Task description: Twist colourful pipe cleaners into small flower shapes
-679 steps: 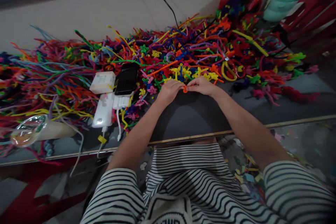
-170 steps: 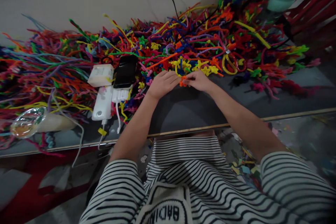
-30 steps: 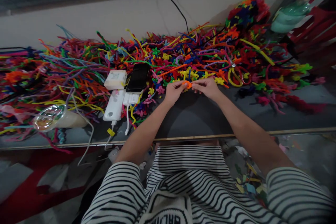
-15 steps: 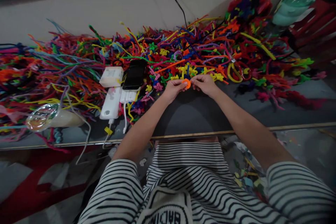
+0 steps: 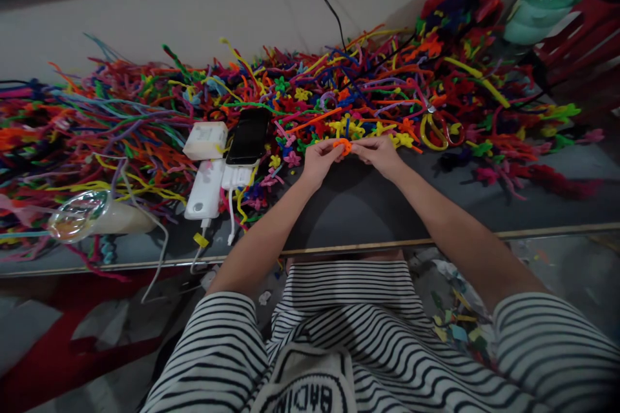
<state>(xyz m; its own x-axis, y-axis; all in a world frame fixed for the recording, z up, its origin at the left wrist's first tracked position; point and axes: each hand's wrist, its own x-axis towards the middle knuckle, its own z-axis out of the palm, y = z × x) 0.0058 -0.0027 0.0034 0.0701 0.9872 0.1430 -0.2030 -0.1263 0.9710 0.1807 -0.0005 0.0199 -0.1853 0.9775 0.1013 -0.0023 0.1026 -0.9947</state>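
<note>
Between my two hands is a small orange pipe cleaner (image 5: 343,145), bent into a looped shape like a flower. My left hand (image 5: 320,160) pinches its left side between thumb and fingers. From the right, my right hand (image 5: 378,153) closes thumb and forefinger on its other edge. Both hands hover just above the dark tabletop (image 5: 353,213). Right behind the fingers lie yellow pipe-cleaner flowers (image 5: 346,126), partly hidden by the hands.
A deep heap of coloured pipe cleaners (image 5: 145,116) runs along the wall. Left of my hands lie a black phone (image 5: 248,137), a white power bank (image 5: 204,190) with cables, and a tipped plastic cup (image 5: 121,216). Scissors (image 5: 434,130) rest on the heap at right.
The orange pipe cleaner has turned between my fingers, and its loops now show more openly. My right fingertips have moved slightly left against it.
</note>
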